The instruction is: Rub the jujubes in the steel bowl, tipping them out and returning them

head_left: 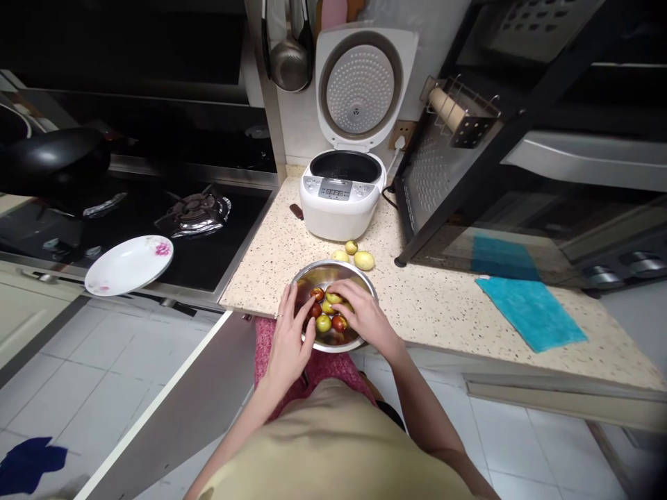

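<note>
A steel bowl (pixel 359 279) sits at the front edge of the speckled counter (pixel 442 305). It holds several small red and green fruits (pixel 324 322). My left hand (pixel 289 338) grips the bowl's near-left rim, fingers curled over the edge. My right hand (pixel 362 314) reaches into the bowl, its fingers closed around a greenish fruit (pixel 333 298). Three pale yellow-green fruits (pixel 363 260) lie on the counter just behind the bowl.
An open white rice cooker (pixel 341 194) stands behind the bowl. A black oven and rack (pixel 521 187) fill the right. A teal cloth (pixel 531 310) lies on the counter. At left is a gas hob (pixel 195 212) with a white plate (pixel 129 264) at its edge.
</note>
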### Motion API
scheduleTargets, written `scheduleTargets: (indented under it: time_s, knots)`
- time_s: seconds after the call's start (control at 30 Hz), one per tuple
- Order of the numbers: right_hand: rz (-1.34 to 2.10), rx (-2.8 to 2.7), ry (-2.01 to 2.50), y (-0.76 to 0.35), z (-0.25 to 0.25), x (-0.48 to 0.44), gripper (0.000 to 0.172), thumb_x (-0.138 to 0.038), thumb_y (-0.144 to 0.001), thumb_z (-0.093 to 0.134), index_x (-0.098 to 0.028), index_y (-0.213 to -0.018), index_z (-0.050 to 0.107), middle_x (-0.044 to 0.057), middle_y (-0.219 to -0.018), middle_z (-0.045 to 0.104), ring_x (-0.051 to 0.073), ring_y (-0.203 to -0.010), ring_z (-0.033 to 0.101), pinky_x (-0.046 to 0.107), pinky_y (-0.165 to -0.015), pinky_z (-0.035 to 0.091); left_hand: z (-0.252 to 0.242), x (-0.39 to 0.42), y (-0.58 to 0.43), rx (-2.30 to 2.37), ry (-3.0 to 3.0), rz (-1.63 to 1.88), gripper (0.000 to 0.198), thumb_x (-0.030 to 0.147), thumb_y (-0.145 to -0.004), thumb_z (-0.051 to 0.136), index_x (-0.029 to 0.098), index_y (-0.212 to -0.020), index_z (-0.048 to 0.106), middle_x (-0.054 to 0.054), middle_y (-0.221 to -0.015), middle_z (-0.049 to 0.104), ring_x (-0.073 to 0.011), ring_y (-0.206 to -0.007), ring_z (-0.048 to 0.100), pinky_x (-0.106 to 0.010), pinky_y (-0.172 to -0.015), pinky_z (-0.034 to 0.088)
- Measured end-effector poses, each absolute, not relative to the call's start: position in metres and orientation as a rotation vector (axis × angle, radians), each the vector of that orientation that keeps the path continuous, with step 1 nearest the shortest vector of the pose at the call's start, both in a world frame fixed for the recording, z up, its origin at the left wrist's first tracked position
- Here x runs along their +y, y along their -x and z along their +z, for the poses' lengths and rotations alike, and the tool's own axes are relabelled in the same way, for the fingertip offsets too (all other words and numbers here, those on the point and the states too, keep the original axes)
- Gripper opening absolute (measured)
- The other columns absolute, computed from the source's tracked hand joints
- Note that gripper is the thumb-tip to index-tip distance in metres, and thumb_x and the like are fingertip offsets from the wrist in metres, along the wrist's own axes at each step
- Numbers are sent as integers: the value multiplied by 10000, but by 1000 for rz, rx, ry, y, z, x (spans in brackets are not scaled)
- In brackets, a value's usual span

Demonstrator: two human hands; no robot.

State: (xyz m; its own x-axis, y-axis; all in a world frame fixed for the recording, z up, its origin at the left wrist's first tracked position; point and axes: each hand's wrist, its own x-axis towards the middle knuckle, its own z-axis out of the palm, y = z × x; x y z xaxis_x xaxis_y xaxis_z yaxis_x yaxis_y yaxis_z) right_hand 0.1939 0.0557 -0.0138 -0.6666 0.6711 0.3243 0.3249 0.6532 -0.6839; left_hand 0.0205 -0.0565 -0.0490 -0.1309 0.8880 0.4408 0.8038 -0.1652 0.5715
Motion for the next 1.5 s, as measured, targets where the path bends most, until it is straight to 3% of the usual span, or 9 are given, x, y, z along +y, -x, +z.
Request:
scheduleTargets:
  time_s: [0.67, 0.9, 1.27, 1.5]
  knots:
    - [570, -2403, 817, -171, -10, 84, 354, -46, -965, 481, -236, -1208, 654, 86, -1188, 698, 236, -1075, 675, 409, -956, 571, -49, -57, -20, 1959, -2014, 1161, 427, 202, -1062, 449, 228, -1477, 544, -112, -1732, 247, -315, -1622, 182, -600, -1274, 296]
    - [558, -2444, 725, -168, -25, 90, 453, -18, -949, 493, -206, -1313, 686, 100, -1358, 704, 252, -1294, 643, 470, -1123, 519, -50, -57, -20, 1955, -2018, 1187, 440, 201, -1062, 439, 237, -1490, 532, -119, -1727, 258, -325, -1617, 199, -620, -1267, 298]
    - [597, -2354, 759, -181, -18, 93, 342, -95, -993, 526, -217, -1217, 755, 71, -1260, 762, 234, -1202, 699, 449, -1091, 541, -50, -57, -20, 1940, -2001, 1207, 433, 206, -1064, 445, 241, -1488, 528, -110, -1730, 255, -319, -1618, 197, -611, -1273, 295]
    - [404, -2112, 1041, -208, -6, 134, 242, -189, -992, 555, -199, -1115, 763, 97, -1167, 770, 271, -1122, 696, 443, -1023, 543, -51, -57, -21, 1943, -1978, 1231, 436, 219, -1066, 444, 257, -1494, 521, -102, -1723, 276, -318, -1616, 205, -617, -1263, 312]
